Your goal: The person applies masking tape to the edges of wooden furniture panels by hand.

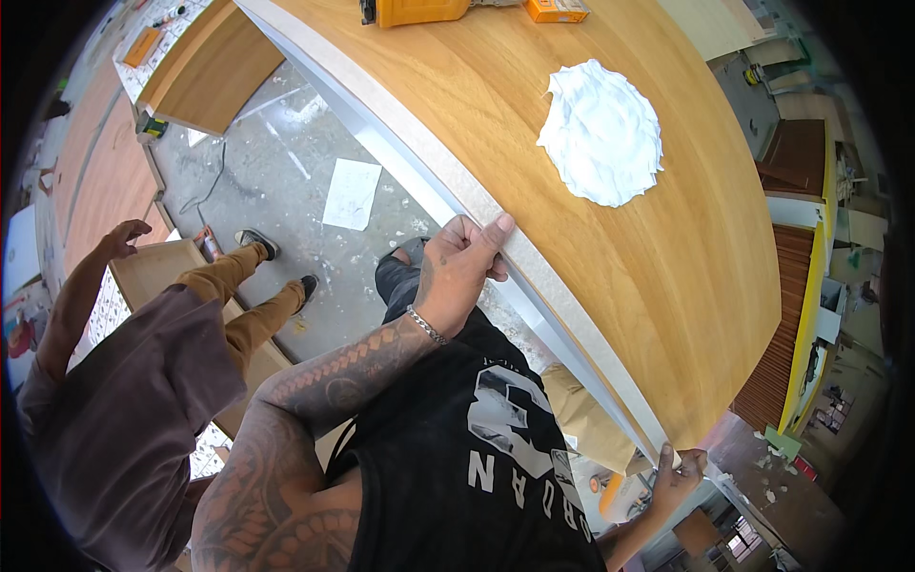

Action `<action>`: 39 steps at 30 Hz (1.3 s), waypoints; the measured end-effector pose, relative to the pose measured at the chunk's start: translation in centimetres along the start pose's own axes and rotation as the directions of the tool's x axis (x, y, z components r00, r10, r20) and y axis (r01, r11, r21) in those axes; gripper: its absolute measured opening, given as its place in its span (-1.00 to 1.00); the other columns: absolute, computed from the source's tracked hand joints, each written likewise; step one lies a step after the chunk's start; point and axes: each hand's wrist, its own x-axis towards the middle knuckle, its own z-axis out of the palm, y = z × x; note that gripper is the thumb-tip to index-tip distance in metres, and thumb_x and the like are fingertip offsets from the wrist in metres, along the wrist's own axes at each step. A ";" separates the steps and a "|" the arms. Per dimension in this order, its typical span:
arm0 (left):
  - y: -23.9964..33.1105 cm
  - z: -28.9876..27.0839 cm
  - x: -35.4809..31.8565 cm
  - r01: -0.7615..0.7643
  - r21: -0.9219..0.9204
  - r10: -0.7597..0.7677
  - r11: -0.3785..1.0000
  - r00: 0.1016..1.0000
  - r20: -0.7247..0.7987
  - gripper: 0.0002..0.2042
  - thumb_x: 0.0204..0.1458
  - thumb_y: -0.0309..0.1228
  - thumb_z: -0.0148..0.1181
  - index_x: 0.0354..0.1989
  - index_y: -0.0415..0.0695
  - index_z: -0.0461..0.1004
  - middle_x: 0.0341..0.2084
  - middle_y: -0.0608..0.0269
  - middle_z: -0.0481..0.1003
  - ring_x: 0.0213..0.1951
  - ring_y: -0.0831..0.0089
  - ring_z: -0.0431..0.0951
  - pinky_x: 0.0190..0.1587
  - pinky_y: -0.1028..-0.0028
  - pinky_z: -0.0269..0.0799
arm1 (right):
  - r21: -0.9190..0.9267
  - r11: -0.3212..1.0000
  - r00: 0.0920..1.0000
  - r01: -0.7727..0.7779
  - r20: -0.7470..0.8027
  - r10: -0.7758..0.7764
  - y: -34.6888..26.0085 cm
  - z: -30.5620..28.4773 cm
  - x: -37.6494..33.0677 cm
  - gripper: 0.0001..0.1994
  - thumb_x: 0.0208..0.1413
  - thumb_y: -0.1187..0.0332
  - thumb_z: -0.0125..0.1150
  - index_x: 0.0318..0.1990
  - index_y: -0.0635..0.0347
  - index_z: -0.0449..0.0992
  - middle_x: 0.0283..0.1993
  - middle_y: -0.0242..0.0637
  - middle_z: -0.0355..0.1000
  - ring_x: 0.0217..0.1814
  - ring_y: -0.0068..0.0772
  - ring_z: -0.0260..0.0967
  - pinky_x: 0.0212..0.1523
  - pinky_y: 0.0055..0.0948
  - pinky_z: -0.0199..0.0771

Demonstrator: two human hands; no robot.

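A wide wood-grain panel (667, 286) lies before me, with a pale greyish strip (558, 276) running along its near edge. My left hand (459, 272) is closed over the middle of that strip, thumb on top and fingers curled below. Down at the panel's right corner, my right hand (675, 480) pinches the strip's end between thumb and fingers. On the panel rests a round white heap (600, 133) with a ruffled rim; whether it is paste or cloth I cannot tell.
An orange-yellow power tool (419, 10) and an orange box (556, 10) sit on the panel's far part. To my left stands another person (143, 381) beside a wooden drawer-like box (157, 272). A paper sheet (352, 194) and a dark cable (217, 176) lie on the floor.
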 end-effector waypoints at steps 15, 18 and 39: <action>0.3 0.0 0.1 0.008 -0.019 -0.008 1.000 1.000 0.001 -0.62 0.15 -0.12 0.34 -0.49 -0.08 0.32 -0.64 0.33 0.42 -0.59 0.60 0.43 -0.48 0.61 0.41 | 0.020 1.000 1.000 -0.002 -0.005 0.002 0.1 0.1 0.0 -0.67 0.10 0.30 0.39 -0.46 0.44 0.46 -0.39 -0.21 0.28 -0.29 -0.31 0.25 -0.22 -0.30 0.28; 1.3 0.1 0.3 0.011 0.041 -0.009 0.999 0.999 -0.047 -0.61 0.13 -0.14 0.36 -0.53 -0.07 0.32 -0.66 0.34 0.41 -0.61 0.59 0.42 -0.51 0.60 0.38 | 0.033 0.999 1.000 -0.024 0.002 0.024 0.3 0.1 0.1 -0.74 0.05 0.33 0.42 -0.41 0.38 0.52 -0.40 -0.23 0.27 -0.28 -0.30 0.22 -0.21 -0.32 0.23; 9.3 -6.7 10.7 -0.274 0.311 0.367 0.910 0.880 -0.300 -0.54 0.04 0.00 0.39 -0.44 -0.22 0.47 -0.65 0.33 0.37 -0.66 0.55 0.36 -0.61 0.51 0.31 | 0.016 1.000 0.996 -0.006 -0.086 0.008 -0.4 0.2 0.7 -0.76 -0.06 0.36 0.43 -0.47 0.34 0.49 -0.42 -0.16 0.31 -0.28 -0.16 0.25 -0.21 -0.24 0.23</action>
